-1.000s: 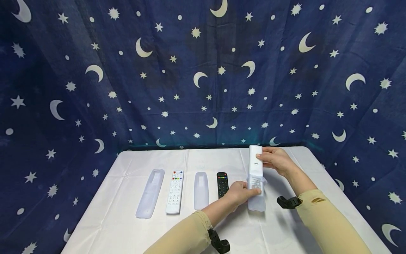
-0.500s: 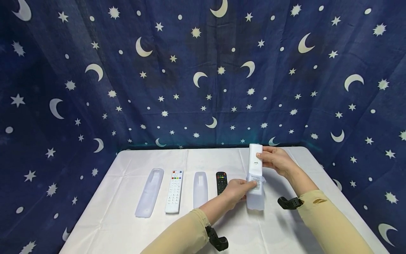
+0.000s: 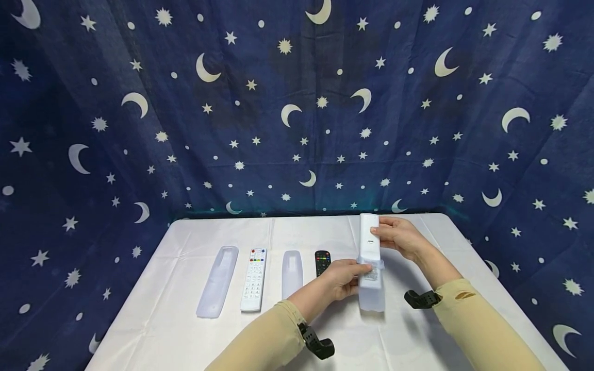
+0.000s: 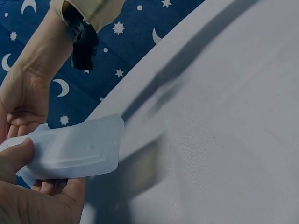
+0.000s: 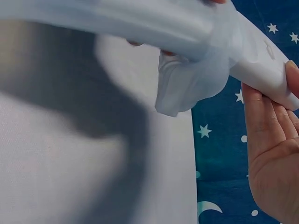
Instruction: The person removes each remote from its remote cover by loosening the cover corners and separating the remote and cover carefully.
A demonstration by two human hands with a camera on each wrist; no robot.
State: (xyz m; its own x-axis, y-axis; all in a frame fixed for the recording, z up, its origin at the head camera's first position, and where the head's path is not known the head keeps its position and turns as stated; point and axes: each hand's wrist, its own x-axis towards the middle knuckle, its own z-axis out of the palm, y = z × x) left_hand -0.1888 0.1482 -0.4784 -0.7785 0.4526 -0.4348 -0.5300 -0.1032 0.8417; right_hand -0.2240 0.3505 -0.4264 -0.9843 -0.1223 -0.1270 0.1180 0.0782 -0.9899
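In the head view, a white remote control (image 3: pixel 369 232) stands at the table's right, back side showing, its lower part inside a translucent silicone cover (image 3: pixel 372 300). My left hand (image 3: pixel 342 278) grips cover and remote from the left, thumb across the front near the cover's rolled-back edge. My right hand (image 3: pixel 401 238) holds the bare upper end, thumb on the near face, fingers behind. The left wrist view shows the cover's lower end (image 4: pixel 88 149) held above the table. A loose fold of the cover (image 5: pixel 191 86) hangs beside the remote in the right wrist view.
Leftward on the white table (image 3: pixel 176 288) lie a long translucent cover (image 3: pixel 217 283), a white remote with buttons up (image 3: pixel 253 281), a shorter cover (image 3: pixel 292 273) and a black remote (image 3: pixel 322 262), partly hidden by my left hand. A starry blue curtain (image 3: pixel 260 170) encloses the back and sides.
The held remote and cover have shifted slightly left. My left thumb has slid up toward the cover's rolled edge. The right hand keeps its hold on the upper end.
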